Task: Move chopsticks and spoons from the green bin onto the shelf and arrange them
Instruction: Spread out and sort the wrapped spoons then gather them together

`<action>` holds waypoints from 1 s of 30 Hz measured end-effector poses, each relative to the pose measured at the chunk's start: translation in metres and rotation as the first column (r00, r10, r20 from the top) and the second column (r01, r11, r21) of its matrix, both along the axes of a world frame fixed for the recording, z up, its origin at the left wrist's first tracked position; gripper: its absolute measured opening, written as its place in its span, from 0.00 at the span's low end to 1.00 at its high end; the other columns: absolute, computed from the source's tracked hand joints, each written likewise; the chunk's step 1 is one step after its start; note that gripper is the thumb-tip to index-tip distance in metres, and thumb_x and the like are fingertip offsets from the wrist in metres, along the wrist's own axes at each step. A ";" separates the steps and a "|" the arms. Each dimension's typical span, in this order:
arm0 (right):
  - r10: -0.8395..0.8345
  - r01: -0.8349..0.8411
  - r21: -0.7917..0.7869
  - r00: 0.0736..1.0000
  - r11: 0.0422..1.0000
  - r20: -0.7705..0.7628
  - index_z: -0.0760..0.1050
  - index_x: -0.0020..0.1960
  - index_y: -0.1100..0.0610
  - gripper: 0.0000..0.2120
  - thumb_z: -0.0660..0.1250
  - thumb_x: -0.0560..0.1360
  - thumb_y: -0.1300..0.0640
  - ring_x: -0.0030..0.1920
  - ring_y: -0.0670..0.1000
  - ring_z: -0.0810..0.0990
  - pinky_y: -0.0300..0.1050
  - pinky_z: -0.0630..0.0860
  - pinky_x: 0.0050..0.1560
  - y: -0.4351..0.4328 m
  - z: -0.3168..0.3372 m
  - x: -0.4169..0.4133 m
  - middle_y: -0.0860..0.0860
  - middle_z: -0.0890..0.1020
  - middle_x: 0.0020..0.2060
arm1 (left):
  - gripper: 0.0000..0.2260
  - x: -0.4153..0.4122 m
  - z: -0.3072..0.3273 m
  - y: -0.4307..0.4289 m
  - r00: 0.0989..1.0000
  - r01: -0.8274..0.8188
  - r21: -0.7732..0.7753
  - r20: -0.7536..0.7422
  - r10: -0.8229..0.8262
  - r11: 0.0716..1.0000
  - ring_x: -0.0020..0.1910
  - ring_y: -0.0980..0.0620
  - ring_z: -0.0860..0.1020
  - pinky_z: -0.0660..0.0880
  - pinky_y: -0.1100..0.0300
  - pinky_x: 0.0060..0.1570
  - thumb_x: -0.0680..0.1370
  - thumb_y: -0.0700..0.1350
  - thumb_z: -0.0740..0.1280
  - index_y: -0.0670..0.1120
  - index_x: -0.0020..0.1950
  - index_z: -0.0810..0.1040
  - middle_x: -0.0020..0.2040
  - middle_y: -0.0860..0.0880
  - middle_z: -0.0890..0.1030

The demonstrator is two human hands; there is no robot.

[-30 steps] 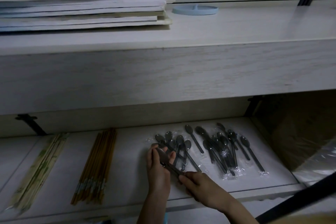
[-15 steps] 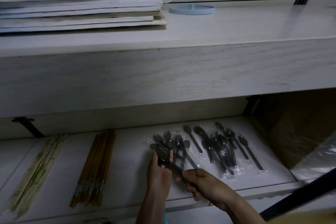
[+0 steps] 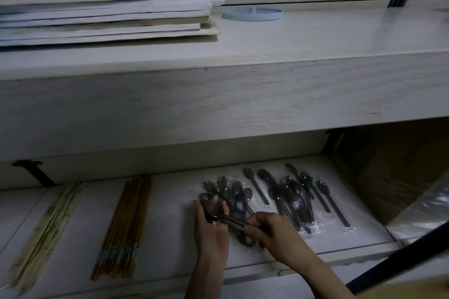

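On the lower shelf (image 3: 170,223) my left hand (image 3: 211,230) cups the bowls of a small stack of metal spoons (image 3: 215,213). My right hand (image 3: 272,230) pinches the handles of the same stack. Behind them lie several dark spoons in clear plastic wrappers (image 3: 291,196), spread across the right half of the shelf. A bundle of brown chopsticks (image 3: 124,228) lies left of my hands. Further left is a bundle of pale paper-wrapped chopsticks (image 3: 46,233). The green bin is out of view.
The thick upper shelf (image 3: 243,94) overhangs the lower one, carrying a stack of papers (image 3: 107,5) and a light blue round lid (image 3: 252,14). A cardboard box (image 3: 393,177) stands at the right end of the lower shelf. A dark bar (image 3: 398,257) crosses the bottom right.
Both hands have shifted slightly left and forward with the metal spoons, the left hand now wrapped under the bowls. The wrapped spoons and chopsticks have not moved.
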State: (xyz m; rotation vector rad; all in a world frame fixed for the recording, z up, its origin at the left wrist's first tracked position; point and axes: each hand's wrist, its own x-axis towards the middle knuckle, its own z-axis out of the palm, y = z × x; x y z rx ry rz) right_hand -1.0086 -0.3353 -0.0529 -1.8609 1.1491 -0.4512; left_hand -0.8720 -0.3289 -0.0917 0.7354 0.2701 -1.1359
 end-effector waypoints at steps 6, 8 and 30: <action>0.064 -0.074 -0.103 0.993 0.992 -0.102 0.68 0.30 0.44 0.17 0.63 0.77 0.55 0.31 0.39 0.74 0.28 0.65 0.35 0.003 0.003 0.000 0.43 0.76 0.25 | 0.13 0.001 0.000 -0.002 0.995 0.051 -0.037 0.084 -0.048 0.998 0.27 0.57 0.69 0.68 0.66 0.32 0.81 0.52 0.55 0.47 0.40 0.70 0.32 0.51 0.68; 0.090 -0.107 -0.115 0.986 0.988 -0.142 0.69 0.32 0.45 0.16 0.60 0.78 0.53 0.34 0.43 0.74 0.35 0.68 0.39 0.004 0.001 0.001 0.47 0.76 0.29 | 0.14 0.001 0.001 -0.001 0.988 0.082 -0.037 0.136 -0.077 0.996 0.24 0.58 0.69 0.67 0.67 0.30 0.81 0.50 0.56 0.47 0.37 0.68 0.29 0.52 0.69; -0.040 0.055 0.294 0.998 0.954 -0.055 0.69 0.34 0.50 0.15 0.56 0.80 0.54 0.21 0.39 0.70 0.29 0.66 0.28 0.009 -0.003 -0.030 0.46 0.73 0.26 | 0.09 -0.038 -0.008 -0.014 0.956 0.217 0.077 0.183 -0.228 0.973 0.20 0.58 0.71 0.65 0.70 0.17 0.81 0.41 0.57 0.44 0.42 0.72 0.34 0.48 0.72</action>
